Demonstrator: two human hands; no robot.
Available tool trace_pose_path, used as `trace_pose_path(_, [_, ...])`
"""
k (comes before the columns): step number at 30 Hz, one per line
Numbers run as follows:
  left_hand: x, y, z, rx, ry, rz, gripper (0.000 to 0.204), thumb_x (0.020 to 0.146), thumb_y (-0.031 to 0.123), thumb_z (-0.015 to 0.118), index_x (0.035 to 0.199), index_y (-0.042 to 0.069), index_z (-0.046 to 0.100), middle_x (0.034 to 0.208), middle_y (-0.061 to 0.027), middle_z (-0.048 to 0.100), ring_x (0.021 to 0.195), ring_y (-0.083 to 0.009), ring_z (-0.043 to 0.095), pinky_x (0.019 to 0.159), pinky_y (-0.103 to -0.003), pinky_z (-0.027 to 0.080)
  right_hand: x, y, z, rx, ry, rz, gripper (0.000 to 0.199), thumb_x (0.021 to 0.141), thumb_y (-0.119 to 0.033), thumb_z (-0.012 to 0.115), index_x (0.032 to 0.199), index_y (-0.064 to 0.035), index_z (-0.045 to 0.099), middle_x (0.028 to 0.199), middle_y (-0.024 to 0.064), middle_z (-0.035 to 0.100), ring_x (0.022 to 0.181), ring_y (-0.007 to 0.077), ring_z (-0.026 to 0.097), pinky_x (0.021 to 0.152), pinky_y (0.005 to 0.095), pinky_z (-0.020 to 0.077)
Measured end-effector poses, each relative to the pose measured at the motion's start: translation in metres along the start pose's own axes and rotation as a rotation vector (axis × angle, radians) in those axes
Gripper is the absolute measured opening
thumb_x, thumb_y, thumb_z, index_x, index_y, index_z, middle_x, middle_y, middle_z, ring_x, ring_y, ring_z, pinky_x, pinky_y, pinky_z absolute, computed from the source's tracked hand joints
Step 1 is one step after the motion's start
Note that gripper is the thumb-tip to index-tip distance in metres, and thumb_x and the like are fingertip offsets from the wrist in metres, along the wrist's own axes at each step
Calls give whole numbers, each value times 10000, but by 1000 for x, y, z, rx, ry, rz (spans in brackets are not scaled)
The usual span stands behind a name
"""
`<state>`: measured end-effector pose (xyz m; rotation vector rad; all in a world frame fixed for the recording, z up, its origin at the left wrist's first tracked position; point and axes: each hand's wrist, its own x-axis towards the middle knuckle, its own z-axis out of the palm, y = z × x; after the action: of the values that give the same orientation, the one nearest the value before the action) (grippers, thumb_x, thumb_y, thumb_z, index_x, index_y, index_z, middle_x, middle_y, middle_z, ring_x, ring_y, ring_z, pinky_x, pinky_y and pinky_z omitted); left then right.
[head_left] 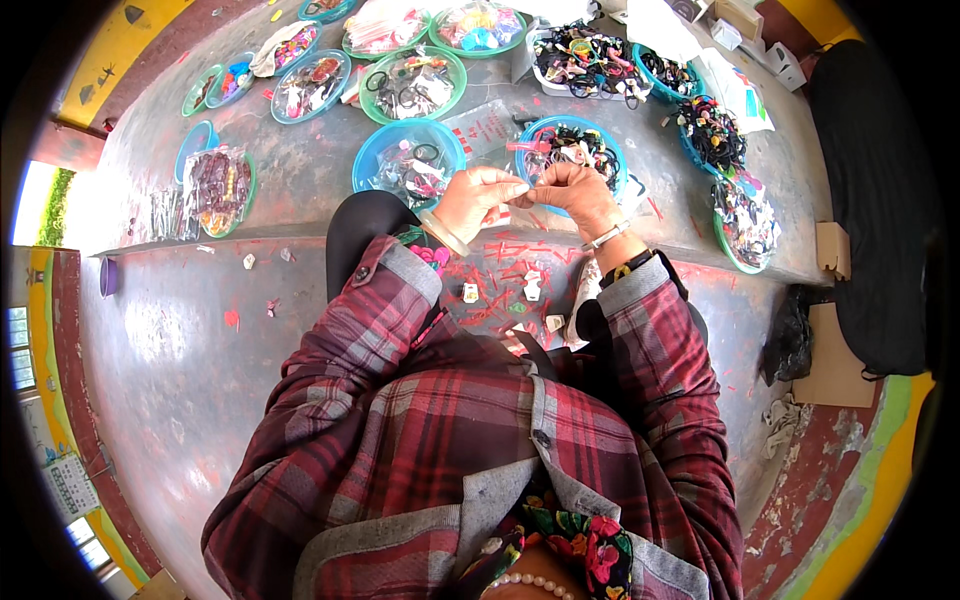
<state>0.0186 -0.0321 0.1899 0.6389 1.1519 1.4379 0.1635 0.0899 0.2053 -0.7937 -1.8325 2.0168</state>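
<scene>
A small pale piece [522,193], too tiny to identify, is pinched between the fingertips of the left hand [478,200] and the right hand [576,196], both closed on it just above the grey table [300,170]; its long axis seems to run from 9 to 3 o'clock. Judging by the full bowls, much sorting remains: the blue bowl of dark hair ties [572,150] sits at 12 o'clock from the hands, another blue bowl [408,160] at 10 o'clock.
</scene>
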Motion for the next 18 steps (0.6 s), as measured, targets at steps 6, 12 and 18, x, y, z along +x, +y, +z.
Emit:
trace_pose_path(6, [0,1,2,149,42,86,196,820,158,612,908,-15,640,776,-59,651,449,-31,448,403,-168,350,-7,-9,-5,-333,8,-121,122,722,-98,679,797,-18,624,692,34,612,633,81,551,555,223,436])
trace_pose_path(12, [-1,2,4,276,75,195,149,789,133,607,871,24,667,768,-25,662,499,-40,500,431,-179,376,-21,-46,5,-713,347,-486,152,717,-107,652,860,-61,633,816,68,625,645,159,602,585,267,475])
trace_pose_path(18, [-3,0,7,582,85,262,141,777,106,590,863,25,668,746,-48,658,604,-81,565,531,-215,438,-17,-27,14,-834,211,-664,172,713,-131,640,878,-84,624,891,76,609,710,268,601,629,344,487])
